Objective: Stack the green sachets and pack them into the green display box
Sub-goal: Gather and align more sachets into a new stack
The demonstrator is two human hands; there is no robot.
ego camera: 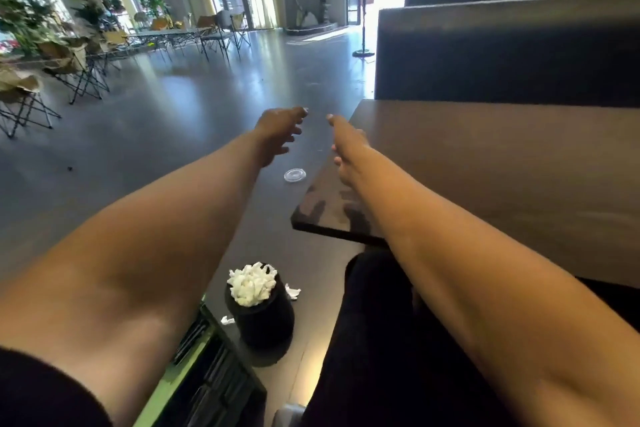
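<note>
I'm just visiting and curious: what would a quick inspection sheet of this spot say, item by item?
Surface: dark wooden table, the part in view bare.
Job's things: no green sachets or green display box clearly seen; a green-edged object at the bottom left is too cut off to identify.
Clutter: black bin stuffed with white paper, scraps beside it; clear plastic lid on the floor.
Hands: left hand and right hand both stretched forward, fingers relaxed, holding nothing.
Cables: nothing seen.
Surroundings: dark bench backs, standing fan, folding chairs, plants, glass doors.
</note>
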